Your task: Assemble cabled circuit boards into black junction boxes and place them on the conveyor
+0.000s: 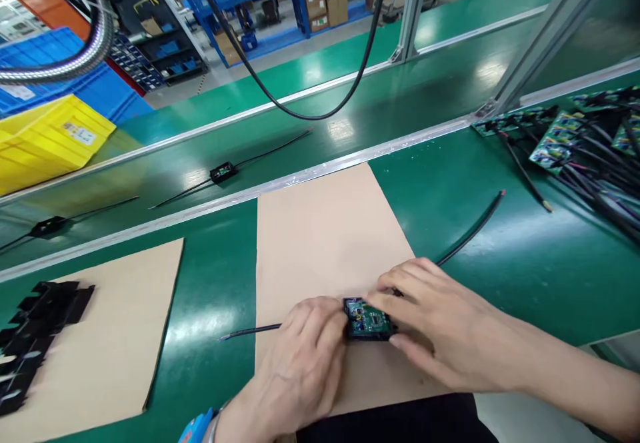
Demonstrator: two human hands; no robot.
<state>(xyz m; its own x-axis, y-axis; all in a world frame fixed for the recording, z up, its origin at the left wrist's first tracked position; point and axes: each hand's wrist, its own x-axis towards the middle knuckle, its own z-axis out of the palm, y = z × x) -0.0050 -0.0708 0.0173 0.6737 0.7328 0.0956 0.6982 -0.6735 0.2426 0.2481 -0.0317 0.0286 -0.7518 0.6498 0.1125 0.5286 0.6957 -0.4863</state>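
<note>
A green circuit board in a small black case lies on the cardboard sheet in front of me. My left hand has its fingers curled at the case's left end, where a black cable comes out leftward. At the right end, my right hand grips the case between thumb and fingers. Another black cable runs up to the right from behind that hand. My fingers hide both ends of the case.
Black plastic parts lie on a second cardboard sheet at left. Wired circuit boards are heaped at right. Beyond the metal rail lie cabled boards in cases. A yellow bin stands far left; a black cable loop hangs ahead.
</note>
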